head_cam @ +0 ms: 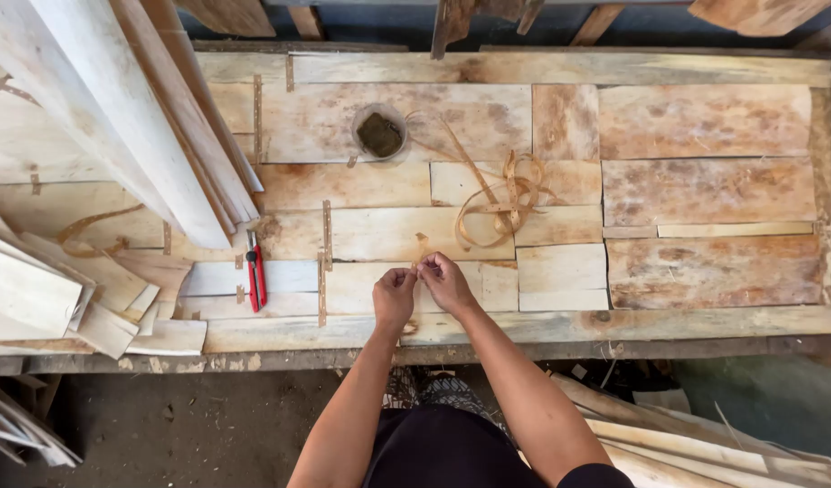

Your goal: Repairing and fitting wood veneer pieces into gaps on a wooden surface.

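Left hand (394,294) and right hand (444,280) pinch 1 thin tape strip (421,248) between their touching fingertips.

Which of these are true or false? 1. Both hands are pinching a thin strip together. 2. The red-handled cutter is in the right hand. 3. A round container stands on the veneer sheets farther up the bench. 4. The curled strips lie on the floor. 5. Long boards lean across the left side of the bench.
1. True: the left hand and right hand meet on a thin strip.
2. False: the red-handled cutter lies on the bench, left of both hands.
3. True: the round container stands on the veneer sheets.
4. False: the curled strips lie on the veneer sheets.
5. True: the long boards lean there.
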